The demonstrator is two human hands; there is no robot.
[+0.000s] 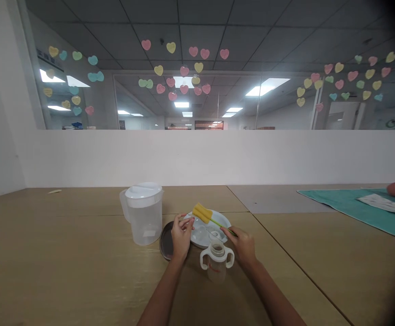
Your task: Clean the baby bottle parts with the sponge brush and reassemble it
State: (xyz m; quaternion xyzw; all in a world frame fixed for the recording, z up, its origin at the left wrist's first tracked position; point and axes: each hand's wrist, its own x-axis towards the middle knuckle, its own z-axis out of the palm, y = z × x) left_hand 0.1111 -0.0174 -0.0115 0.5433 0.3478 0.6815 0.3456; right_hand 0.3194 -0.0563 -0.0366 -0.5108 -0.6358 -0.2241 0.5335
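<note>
At the frame's lower centre, the right hand (245,245) is gripping a yellow sponge brush (207,216), probably light and soft-tipped, by its green handle (222,225), likely the firmest hold. Whether the left hand (181,236) is holding anything is unclear.

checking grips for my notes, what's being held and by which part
Right hand: the brush, by its green handle. Left hand: can't tell whether it holds anything.

White wall (116,156) below a long window (238,97) with pastel hearts (184,71).
</note>
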